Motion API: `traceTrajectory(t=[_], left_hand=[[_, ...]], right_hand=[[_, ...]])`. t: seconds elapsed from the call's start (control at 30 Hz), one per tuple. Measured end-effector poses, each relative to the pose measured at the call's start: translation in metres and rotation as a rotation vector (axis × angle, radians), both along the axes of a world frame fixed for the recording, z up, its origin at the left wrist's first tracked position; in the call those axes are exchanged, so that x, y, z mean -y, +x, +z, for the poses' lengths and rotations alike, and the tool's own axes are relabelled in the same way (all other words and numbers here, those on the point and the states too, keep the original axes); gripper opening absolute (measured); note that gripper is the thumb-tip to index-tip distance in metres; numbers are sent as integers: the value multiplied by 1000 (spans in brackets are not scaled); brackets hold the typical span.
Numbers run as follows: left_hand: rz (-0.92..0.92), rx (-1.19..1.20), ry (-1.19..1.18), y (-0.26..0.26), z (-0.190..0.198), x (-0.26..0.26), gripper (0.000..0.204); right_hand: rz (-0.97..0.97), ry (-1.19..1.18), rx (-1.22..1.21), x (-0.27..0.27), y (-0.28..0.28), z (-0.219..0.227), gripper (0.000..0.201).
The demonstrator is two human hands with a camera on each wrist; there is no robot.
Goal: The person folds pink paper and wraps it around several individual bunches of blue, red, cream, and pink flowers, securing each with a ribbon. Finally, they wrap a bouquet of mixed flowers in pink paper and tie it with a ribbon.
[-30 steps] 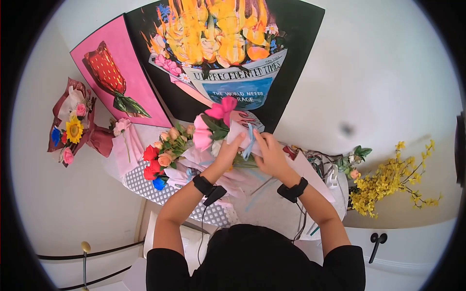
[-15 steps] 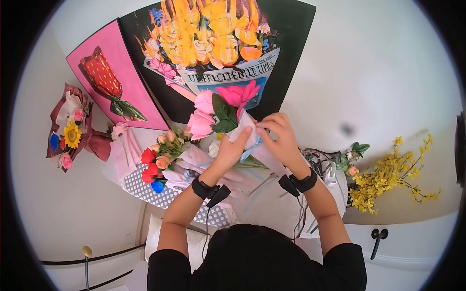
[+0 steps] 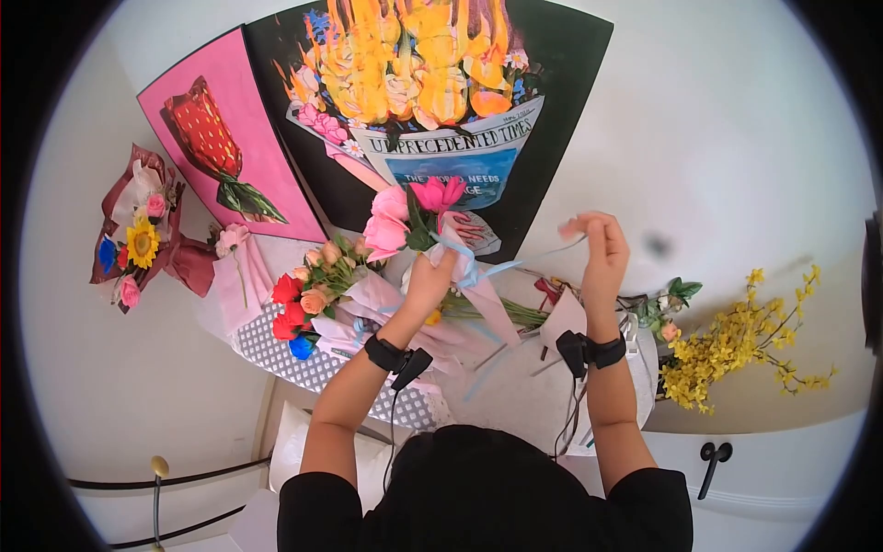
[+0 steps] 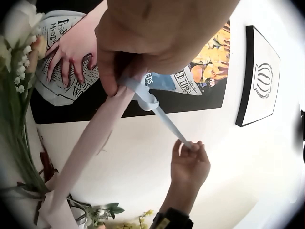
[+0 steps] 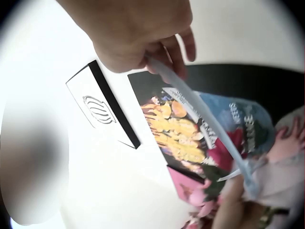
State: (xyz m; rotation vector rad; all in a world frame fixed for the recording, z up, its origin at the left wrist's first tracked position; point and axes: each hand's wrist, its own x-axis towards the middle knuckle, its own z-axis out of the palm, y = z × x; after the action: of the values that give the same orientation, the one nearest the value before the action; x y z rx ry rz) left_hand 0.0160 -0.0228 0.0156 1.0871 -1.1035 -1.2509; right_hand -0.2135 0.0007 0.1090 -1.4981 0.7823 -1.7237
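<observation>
In the head view my left hand [image 3: 430,281] grips a small bouquet of pink flowers [image 3: 386,225] with green leaves, round its pale pink wrapping paper [image 3: 487,308]. A light blue ribbon [image 4: 171,126] is knotted round the paper, right beside the left fingers. My right hand [image 3: 604,248] is raised off to the right and pinches the ribbon's end between thumb and fingers. The ribbon [image 5: 205,112] runs fairly straight from that pinch down to the knot in the right wrist view. The left palm hides part of the wrapping.
Peach roses [image 3: 313,299], red flowers [image 3: 290,308] and pink paper lie on the table at left. Green stems [image 3: 515,313] lie behind the wrapping. Yellow blossom branches [image 3: 736,340] stand at right. A large bouquet painting [image 3: 561,120] leans at the back.
Both hands were close together at the ribbon, and the bouquet rose briefly, then came back down. My right hand has since moved away to the right, drawing the ribbon's end out.
</observation>
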Motion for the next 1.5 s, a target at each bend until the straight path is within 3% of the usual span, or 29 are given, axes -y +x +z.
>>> traceTrajectory(t=[0.07,0.1,0.17,0.2,0.27,0.37,0.5,0.6,0.67,0.8,0.87,1.0,1.07,1.1,1.17,1.23,1.3,1.37,1.5], left_hand=[[30,71,-138,2,-12,9,22],[32,70,-139,1,-17,11,22],[-31,-101,-64,-2,-16,13,20],[-34,-98,-63,-2,-16,12,20],[-99,-75,-126,-3,-9,8,19],[-76,-21,-186,-5,-3,2,18],[-61,-4,-78,-6,0,-2,18],[4,59,-60,-8,11,-9,18],[76,59,-141,-5,-3,-4,19],[23,-130,78,-4,-13,0,20],[44,-103,84,-10,-1,-10,20],[71,-145,77,-20,-33,-8,22],[120,-38,153,-12,-38,-8,28],[116,-37,156,-8,-41,-8,28],[245,-49,97,2,-37,-9,29],[258,-65,105,18,-46,-4,31],[318,-93,30,31,-72,5,32],[288,-146,28,33,-70,2,30],[249,-231,45,28,-65,-5,30]], right_hand=[[-559,-291,-562,-5,21,12,18],[-558,-293,-562,-8,27,10,18],[-215,-258,-661,-11,35,1,20],[-218,-257,-659,-10,39,-3,20],[-100,-467,-934,-7,47,-9,22],[8,-550,-1034,-15,61,-16,21],[-87,-576,-1052,-16,72,-44,14],[-8,-515,-1024,-17,66,-57,15],[236,-376,-931,-20,60,-61,17],[180,-285,-856,-31,60,-63,16],[-234,-514,-1147,-33,67,-63,13],[-212,-592,-1231,-28,59,-85,14],[109,-363,-881,-41,61,-73,10],[106,-359,-880,-45,57,-70,10],[461,-208,-461,-51,39,-64,10],[541,89,78,-58,11,-57,11],[500,186,413,-58,-32,-36,11],[446,208,567,-55,-76,-29,10],[281,301,467,-55,-126,-27,11]])
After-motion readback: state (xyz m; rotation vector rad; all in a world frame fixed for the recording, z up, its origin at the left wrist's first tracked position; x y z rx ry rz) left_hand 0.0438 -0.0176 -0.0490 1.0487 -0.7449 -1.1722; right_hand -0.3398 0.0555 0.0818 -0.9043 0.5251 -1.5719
